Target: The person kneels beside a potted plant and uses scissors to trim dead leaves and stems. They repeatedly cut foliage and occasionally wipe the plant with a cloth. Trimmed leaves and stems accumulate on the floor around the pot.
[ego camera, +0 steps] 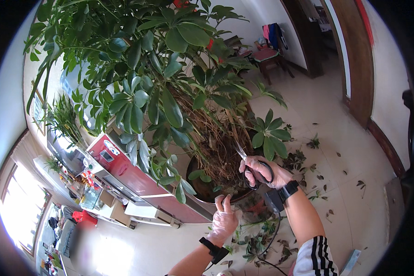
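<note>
A large potted umbrella plant [172, 103] with glossy green leaves fills the upper middle. My right hand [267, 172], in a clear plastic glove, grips black-handled scissors [241, 151] whose blades point up among the brown stems and roots [220, 148] above the pot. My left hand [224, 217], gloved too, is at the near rim of the round pot [193, 186], its fingers bent up at the edge. Whether those fingers pinch something small cannot be told.
Cut leaves and sprigs [258, 245] lie on the tiled floor below and right of the pot. A red refrigerator [131, 172] stands at left. A chair [267, 55] with clothes is at the back. A cable [276, 234] hangs from my right wrist device.
</note>
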`<state>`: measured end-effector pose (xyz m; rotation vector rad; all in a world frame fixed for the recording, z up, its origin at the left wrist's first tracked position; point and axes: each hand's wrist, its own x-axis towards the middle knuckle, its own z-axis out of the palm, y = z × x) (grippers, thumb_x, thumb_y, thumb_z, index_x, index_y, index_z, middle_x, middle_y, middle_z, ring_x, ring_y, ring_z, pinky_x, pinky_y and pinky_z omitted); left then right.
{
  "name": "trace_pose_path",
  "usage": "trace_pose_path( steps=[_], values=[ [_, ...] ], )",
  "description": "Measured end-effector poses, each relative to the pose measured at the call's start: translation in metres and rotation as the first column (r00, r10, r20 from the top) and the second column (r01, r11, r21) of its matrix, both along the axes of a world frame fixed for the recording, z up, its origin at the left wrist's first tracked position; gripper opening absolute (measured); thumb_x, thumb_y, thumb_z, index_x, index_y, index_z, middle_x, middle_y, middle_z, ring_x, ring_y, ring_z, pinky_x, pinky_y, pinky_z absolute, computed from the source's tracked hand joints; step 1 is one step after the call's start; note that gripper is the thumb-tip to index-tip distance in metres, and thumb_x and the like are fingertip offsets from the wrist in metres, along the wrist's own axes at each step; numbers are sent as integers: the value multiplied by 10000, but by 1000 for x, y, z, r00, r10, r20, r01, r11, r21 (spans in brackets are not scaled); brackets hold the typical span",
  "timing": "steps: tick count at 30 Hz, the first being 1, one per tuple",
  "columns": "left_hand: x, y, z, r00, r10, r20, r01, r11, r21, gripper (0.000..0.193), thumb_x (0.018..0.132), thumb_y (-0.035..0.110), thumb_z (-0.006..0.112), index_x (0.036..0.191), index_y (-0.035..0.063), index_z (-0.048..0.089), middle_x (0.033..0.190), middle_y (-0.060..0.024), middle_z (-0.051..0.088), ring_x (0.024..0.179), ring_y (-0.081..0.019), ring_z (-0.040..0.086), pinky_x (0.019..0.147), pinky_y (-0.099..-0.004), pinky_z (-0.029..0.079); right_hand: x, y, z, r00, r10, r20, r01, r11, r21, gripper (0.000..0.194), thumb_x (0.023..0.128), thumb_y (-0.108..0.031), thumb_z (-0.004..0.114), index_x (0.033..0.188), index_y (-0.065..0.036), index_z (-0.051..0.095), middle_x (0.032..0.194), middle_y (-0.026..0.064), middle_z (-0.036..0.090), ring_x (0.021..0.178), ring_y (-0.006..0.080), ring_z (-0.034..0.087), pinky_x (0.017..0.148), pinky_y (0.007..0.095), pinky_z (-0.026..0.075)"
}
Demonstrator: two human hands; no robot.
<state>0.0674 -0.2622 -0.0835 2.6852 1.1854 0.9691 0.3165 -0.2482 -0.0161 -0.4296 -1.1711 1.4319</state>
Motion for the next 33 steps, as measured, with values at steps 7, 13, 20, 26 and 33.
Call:
trace_pose_path(
  steps=[7, 13, 20, 26, 33],
  values=[
    [1, -2, 2, 1000, 22, 5, -21, 999, -24, 705, 804, 92, 718, 1410, 34, 364, 1344, -255, 388, 810, -449, 645, 676, -501, 561, -1, 1, 3, 1000, 12, -7, -13, 1000, -13, 405, 1019, -425, 567, 994, -21, 579, 689, 18, 548, 608, 117, 525, 595, 252, 443],
    [0, 0, 1, 999, 31, 8, -30, 997, -67, 703, 814, 137, 729, 1412, 42, 371, 1344, -258, 388, 802, -475, 637, 677, -526, 552, 1, -5, 10, 1000, -6, 11, 7, 999, -40, 414, 1015, -432, 572, 997, -18, 575, 687, 20, 550, 610, 120, 526, 601, 253, 446],
    [-2, 1, 0, 1000, 18, 10, -17, 998, -66, 698, 824, 157, 733, 1413, 40, 379, 1354, -262, 388, 801, -483, 636, 671, -524, 548, 1, -15, 26, 997, -25, 74, 33, 994, -105, 400, 1008, -424, 587, 989, -25, 586, 699, 19, 554, 597, 120, 524, 592, 245, 440],
    [0, -4, 3, 999, 44, -15, -45, 997, -55, 665, 812, 75, 667, 1412, 45, 384, 1349, -288, 387, 892, -498, 633, 750, -530, 553, 1, -16, 32, 976, -98, 195, 115, 990, -77, 384, 1001, -443, 587, 945, -67, 637, 647, -4, 543, 547, 107, 514, 530, 245, 407],
    [2, -4, 2, 999, -9, 35, 10, 1000, -18, 723, 744, -57, 665, 1389, 14, 346, 1323, -260, 390, 874, -491, 624, 700, -519, 550, 1, 3, 28, 989, -110, 99, 113, 993, -23, 413, 995, -437, 602, 904, -35, 625, 635, 19, 533, 524, 114, 510, 509, 238, 412]
  ],
)
